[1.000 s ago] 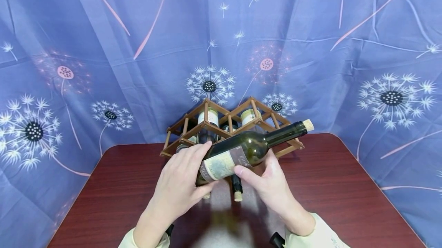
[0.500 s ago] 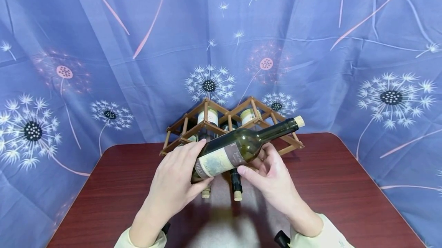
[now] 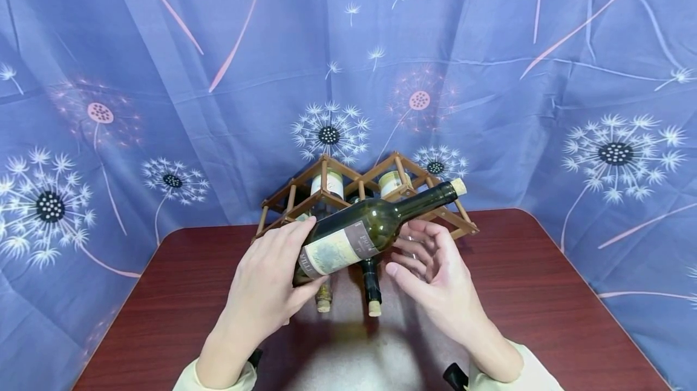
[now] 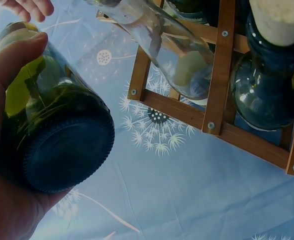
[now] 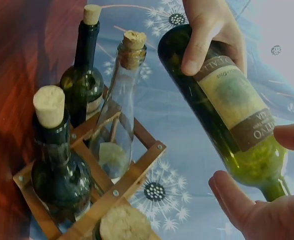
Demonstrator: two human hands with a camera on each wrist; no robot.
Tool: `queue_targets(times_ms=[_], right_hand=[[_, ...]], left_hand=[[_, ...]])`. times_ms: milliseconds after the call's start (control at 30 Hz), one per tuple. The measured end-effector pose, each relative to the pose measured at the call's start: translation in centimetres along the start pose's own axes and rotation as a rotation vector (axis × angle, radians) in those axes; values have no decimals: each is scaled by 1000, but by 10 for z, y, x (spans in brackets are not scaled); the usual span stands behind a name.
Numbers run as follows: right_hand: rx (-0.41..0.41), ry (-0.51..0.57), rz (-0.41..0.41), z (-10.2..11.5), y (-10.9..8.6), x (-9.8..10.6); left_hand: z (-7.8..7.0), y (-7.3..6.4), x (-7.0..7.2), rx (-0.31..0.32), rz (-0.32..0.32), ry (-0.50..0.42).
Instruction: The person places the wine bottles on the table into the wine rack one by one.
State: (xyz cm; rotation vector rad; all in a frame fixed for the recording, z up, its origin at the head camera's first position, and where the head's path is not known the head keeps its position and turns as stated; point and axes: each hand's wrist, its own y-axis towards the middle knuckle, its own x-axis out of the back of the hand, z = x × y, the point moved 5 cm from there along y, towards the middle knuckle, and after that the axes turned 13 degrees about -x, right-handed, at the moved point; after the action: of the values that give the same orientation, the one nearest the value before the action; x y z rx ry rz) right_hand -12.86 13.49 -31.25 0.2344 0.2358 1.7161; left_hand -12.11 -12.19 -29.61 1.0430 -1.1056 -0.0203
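My left hand (image 3: 267, 279) grips a dark green wine bottle (image 3: 339, 250) round its lower end, thumb on the near side. The bottle is tilted in the air, its corked neck pointing up to the right. Its round base (image 4: 69, 155) faces the left wrist camera. Beside the bottle's shoulder is my right hand (image 3: 443, 285), fingers loosely bent and spread; whether a fingertip touches the glass cannot be told. Behind the bottle stands a wooden wine rack (image 3: 362, 190), partly hidden. In the right wrist view it holds a clear corked bottle (image 5: 114, 122) and dark bottles (image 5: 59, 165).
Two corked necks stick out from the rack towards me, one dark (image 3: 373, 285), one lighter (image 3: 323, 297). The dark red wooden table (image 3: 544, 294) carries the rack. A blue cloth (image 3: 245, 106) with dandelion prints hangs behind it.
The bottle has shifted a little left and down with my left hand. My right hand has loosened from the bottle's shoulder and drawn away to the right, its fingers spreading.
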Motion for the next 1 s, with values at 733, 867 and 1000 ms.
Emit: queue_targets(times_ms=[733,867,1000], right_hand=[[330,-478,-222,22,-11,17],[402,-536,-254,27,-12,19],[522,-582,-278,33,-13,18]], left_hand=[[8,-8,4,13,3,36],[9,-9,4,6,4,48],[9,-10,5,-8,2,65]])
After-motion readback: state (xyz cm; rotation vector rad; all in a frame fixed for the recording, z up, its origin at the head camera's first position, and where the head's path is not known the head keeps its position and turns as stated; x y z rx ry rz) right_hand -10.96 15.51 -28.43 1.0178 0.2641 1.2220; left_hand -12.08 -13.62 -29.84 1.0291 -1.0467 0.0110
